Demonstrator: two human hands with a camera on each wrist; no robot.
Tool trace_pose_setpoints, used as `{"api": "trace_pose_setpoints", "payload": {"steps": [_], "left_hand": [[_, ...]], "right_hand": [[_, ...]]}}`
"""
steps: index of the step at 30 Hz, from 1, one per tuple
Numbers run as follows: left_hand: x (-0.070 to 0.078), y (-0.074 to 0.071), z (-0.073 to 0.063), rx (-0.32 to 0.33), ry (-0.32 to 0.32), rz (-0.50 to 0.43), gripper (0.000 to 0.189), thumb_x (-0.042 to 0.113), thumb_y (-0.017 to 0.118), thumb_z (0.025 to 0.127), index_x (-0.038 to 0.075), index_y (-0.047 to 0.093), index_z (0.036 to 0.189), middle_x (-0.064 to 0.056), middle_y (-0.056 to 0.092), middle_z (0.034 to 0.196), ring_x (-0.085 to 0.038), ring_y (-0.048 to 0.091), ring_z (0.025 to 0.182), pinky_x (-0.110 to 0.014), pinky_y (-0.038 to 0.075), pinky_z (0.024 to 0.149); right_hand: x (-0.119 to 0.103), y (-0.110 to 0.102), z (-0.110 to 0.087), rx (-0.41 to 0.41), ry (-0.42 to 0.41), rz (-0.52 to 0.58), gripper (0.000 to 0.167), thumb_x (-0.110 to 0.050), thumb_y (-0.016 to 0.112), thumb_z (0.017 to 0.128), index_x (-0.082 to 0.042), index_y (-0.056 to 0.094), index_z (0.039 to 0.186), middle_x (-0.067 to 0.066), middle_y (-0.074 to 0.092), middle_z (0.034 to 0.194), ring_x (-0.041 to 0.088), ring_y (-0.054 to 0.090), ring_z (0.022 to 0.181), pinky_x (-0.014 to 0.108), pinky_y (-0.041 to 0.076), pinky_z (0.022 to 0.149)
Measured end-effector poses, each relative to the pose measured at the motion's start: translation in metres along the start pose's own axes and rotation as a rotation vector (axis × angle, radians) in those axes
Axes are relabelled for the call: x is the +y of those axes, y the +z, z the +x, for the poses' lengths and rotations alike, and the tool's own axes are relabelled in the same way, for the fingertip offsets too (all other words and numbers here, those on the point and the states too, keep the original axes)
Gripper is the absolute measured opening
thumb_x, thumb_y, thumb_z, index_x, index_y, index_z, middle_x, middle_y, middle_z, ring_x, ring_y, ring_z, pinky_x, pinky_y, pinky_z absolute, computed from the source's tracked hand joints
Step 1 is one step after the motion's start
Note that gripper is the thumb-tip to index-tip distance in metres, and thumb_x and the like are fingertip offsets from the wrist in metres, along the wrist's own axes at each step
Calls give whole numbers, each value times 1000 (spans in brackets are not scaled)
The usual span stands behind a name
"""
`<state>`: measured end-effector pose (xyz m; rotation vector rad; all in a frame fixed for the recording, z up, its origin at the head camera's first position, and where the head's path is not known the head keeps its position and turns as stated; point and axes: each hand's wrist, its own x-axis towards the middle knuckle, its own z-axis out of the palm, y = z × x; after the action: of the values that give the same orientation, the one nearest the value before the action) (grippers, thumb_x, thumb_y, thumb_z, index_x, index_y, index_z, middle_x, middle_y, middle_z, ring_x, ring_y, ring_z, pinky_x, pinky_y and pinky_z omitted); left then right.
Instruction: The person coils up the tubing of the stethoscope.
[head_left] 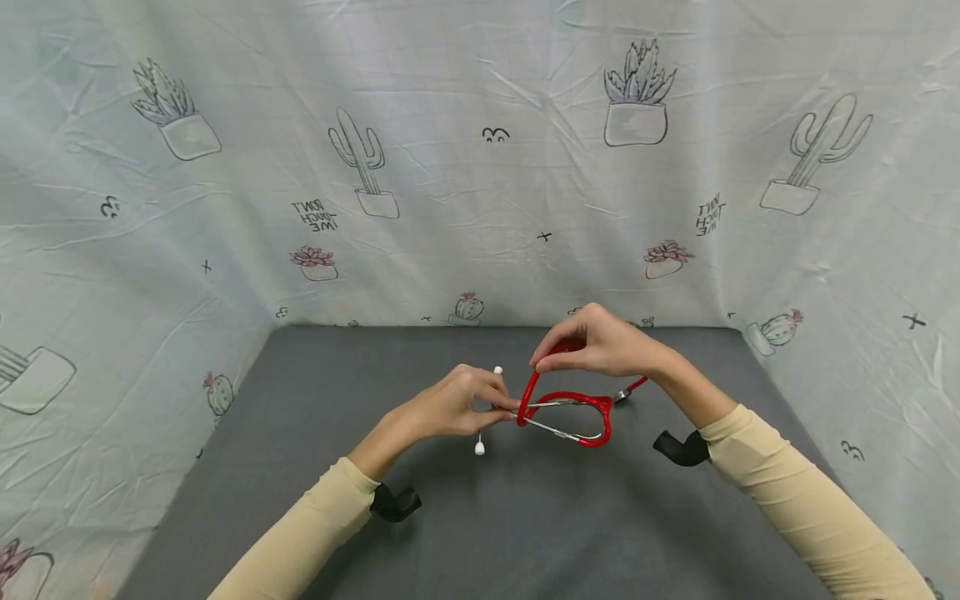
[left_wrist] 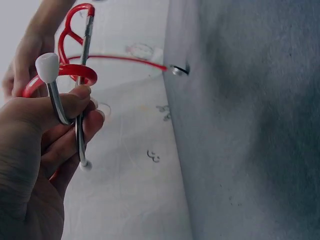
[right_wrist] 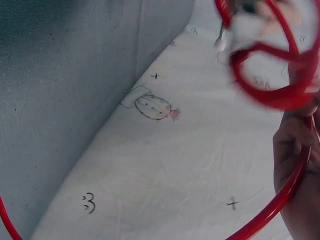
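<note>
A red stethoscope is held up over the grey table between both hands. My left hand pinches its metal ear tubes between thumb and fingers, close to the white ear tips. With thumb and fingertips, my right hand grips the red tubing, which loops around the ear tubes just beyond the left fingertips. The silver chest piece is at the end of a stretch of tubing. In the right wrist view, the nearest red loops are blurred.
A grey table extends under both hands. White cloth printed with cacti and potted plants encloses its back and sides. A black strap end sticks out at the left wrist, another black strap at the right.
</note>
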<state>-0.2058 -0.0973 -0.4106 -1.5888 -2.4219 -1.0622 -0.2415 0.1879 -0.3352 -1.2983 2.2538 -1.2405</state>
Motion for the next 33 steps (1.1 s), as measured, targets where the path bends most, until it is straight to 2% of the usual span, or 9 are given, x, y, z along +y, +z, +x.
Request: {"api": "trace_pose_setpoints", "payload": {"steps": [5, 10, 14, 18, 21, 26, 27, 30, 33], "left_hand": [[12, 0, 1, 51, 57, 3, 15, -2, 87, 89, 3, 87, 103, -4, 82, 94, -11, 78, 80, -16, 62, 79], [22, -7, 1, 120, 124, 15, 15, -4, 88, 86, 2, 87, 100, -5, 82, 94, -11, 78, 81, -22, 65, 77], [26, -14, 1, 158, 140, 12, 15, -3, 88, 87, 2, 87, 101, -6, 83, 95, -11, 78, 81, -22, 65, 77], [27, -18, -1, 227, 134, 0, 19, -4, 89, 85, 1, 87, 103, -7, 84, 94, -13, 78, 79, -20, 63, 75], [25, -19, -3, 293, 133, -25, 21, -7, 90, 82, -1, 86, 102, -10, 84, 92, -15, 78, 77, -20, 62, 72], [22, -18, -6, 334, 114, -67, 20, -9, 90, 81, 0, 87, 100, -11, 84, 91, -16, 79, 76, -24, 63, 68], [22, -18, -6, 338, 100, -74, 20, -8, 90, 81, 0, 87, 99, -11, 84, 91, -16, 79, 76, -24, 63, 68], [21, -18, -8, 356, 52, -99, 19, -7, 90, 83, 2, 87, 99, -10, 84, 91, -14, 78, 77, -26, 63, 68], [21, -20, -11, 378, -13, -133, 18, -5, 90, 83, 3, 88, 99, -9, 84, 91, -14, 78, 79, -26, 62, 70]], "right_hand": [[18, -10, 7, -14, 28, 120, 11, -6, 82, 96, -5, 85, 106, 10, 85, 102, 18, 82, 90, 34, 68, 84], [36, -13, 8, 28, 82, 174, 11, -7, 81, 97, -5, 85, 107, 4, 86, 103, 18, 81, 94, 36, 67, 87], [48, -9, 6, 72, 147, 234, 13, -9, 78, 100, -2, 84, 109, -2, 86, 105, 15, 79, 101, 33, 65, 93], [58, 0, 2, 145, 190, 291, 15, -9, 77, 101, 0, 83, 110, -5, 86, 103, 13, 77, 100, 31, 64, 91], [64, 9, -2, 196, 207, 329, 13, -10, 76, 101, -3, 84, 109, -5, 85, 102, 14, 78, 97, 31, 65, 88], [75, 25, -11, 240, 188, 414, 16, -4, 73, 102, -11, 86, 108, -6, 85, 103, 12, 80, 97, 30, 66, 89], [77, 29, -13, 249, 190, 419, 18, -2, 73, 102, -13, 86, 107, -7, 85, 101, 9, 78, 89, 27, 65, 83], [81, 39, -20, 287, 226, 398, 17, -4, 74, 100, -16, 85, 106, -10, 83, 93, 7, 70, 78, 25, 61, 74], [79, 52, -26, 343, 283, 336, 14, -15, 78, 100, -11, 85, 112, -13, 82, 92, 8, 68, 78, 27, 59, 71]]}}
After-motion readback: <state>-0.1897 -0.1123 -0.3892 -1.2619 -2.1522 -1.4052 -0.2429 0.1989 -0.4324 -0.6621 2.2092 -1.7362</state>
